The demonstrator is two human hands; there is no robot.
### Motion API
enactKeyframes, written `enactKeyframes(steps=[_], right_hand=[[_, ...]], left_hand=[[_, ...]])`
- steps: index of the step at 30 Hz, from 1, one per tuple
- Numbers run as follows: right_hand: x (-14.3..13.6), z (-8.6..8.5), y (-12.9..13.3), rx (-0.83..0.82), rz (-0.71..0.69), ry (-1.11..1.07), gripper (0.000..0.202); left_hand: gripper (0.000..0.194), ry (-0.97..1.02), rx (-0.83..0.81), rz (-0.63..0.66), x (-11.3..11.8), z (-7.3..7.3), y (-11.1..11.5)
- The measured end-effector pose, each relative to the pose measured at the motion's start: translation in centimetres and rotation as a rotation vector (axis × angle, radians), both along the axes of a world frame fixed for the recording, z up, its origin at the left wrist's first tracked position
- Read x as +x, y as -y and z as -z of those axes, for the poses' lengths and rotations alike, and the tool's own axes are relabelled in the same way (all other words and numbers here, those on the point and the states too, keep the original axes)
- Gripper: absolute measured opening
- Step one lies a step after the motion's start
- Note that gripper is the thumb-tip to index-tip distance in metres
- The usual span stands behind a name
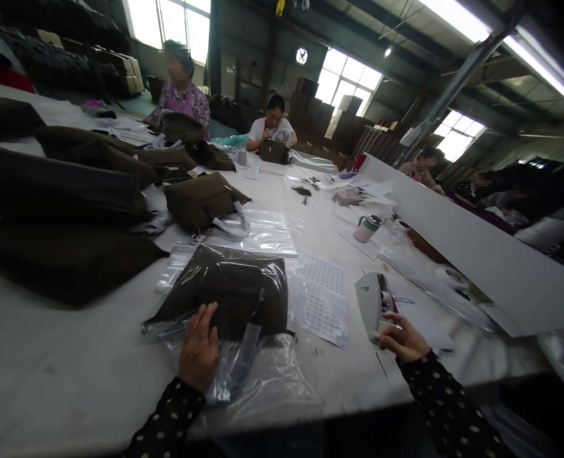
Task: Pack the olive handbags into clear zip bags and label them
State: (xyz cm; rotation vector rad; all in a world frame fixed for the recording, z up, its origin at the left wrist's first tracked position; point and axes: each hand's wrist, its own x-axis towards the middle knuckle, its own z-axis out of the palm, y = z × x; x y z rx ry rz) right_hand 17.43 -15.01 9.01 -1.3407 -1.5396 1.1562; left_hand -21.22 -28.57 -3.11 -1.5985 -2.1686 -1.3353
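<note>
A dark olive-brown bag (pixel 229 289) lies on the table inside a clear plastic bag (pixel 272 381), whose loose end spreads toward the near edge. My left hand (pixel 200 346) rests on the bag's lower left part, palm down and fingers stretched out. A grey strap (pixel 246 346) shows through the plastic just right of that hand. To the right stands a pale grey tape dispenser (pixel 368 302). Bent fingers of my right hand (pixel 400 337) close on its near end; any strip of tape between them is too small to make out.
More brown bags (pixel 205 197) pile up at left. Between bag and dispenser lies a printed sheet (pixel 322 296). Beyond are a pink-and-green cup (pixel 367 229), tape rolls (pixel 453 278) and a long white board (pixel 463 242). Co-workers (pixel 273 130) sit at the far end and beyond the board.
</note>
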Motion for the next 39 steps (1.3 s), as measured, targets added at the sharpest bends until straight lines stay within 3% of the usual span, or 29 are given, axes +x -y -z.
enactKeyframes(steps=[6, 11, 14, 16, 18, 20, 22, 25, 27, 29, 33, 35, 39], right_hand=[[-14.8, -3.2, 0.9, -0.13, -0.626, -0.115, 0.044], [-26.9, -1.9, 1.7, -0.039, -1.078, 0.071, 0.041], [-33.0, 0.0, 2.3, 0.296, -1.122, 0.669, 0.04], [-35.7, 0.8, 2.3, 0.481, -1.017, 1.04, 0.042], [-37.0, 1.0, 1.4, 0.53, -0.92, 1.202, 0.051], [-36.6, 0.5, -0.5, 0.523, -0.843, 1.256, 0.061], [-34.6, -0.2, -3.0, 0.526, -0.71, 1.303, 0.062], [-28.4, -0.6, -6.1, 0.656, -0.588, 1.129, 0.05], [-22.7, 0.2, -6.8, 0.867, -0.675, 0.841, 0.036], [-16.7, 1.9, -5.8, 1.04, -0.852, 0.628, 0.026], [-7.5, 6.4, -1.2, 1.16, -1.04, 0.532, 0.05], [-5.9, 8.4, 0.8, 1.164, -1.032, 0.537, 0.052], [-7.8, 10.2, 1.6, 1.111, -0.963, 0.447, 0.041]], left_hand=[[0.054, 0.084, 0.018, -0.01, 0.3, -0.1, 0.7], [0.062, 0.194, 0.008, -0.027, 0.6, 0.0, 1.1], [0.064, 0.242, 0.016, -0.035, 0.7, 0.0, 1.3], [0.066, 0.256, 0.013, -0.015, 0.7, 0.1, 1.5], [0.068, 0.26, 0.005, 0.006, 0.7, 0.1, 1.6], [0.069, 0.262, 0.002, 0.016, 0.6, 0.1, 1.5], [0.069, 0.257, 0.003, 0.029, 0.4, 0.0, 1.4], [0.066, 0.228, 0.057, 0.021, -0.1, -0.8, 1.6], [0.058, 0.151, 0.132, 0.019, -0.2, -1.8, 2.6], [0.047, 0.049, 0.147, 0.143, 0.4, -2.9, 4.5], [0.04, -0.036, -0.076, 0.642, 3.3, -3.7, 9.4], [0.047, -0.051, -0.212, 0.722, 4.8, -2.9, 11.2], [0.049, -0.2, -0.332, 0.626, 6.1, -0.4, 11.9]])
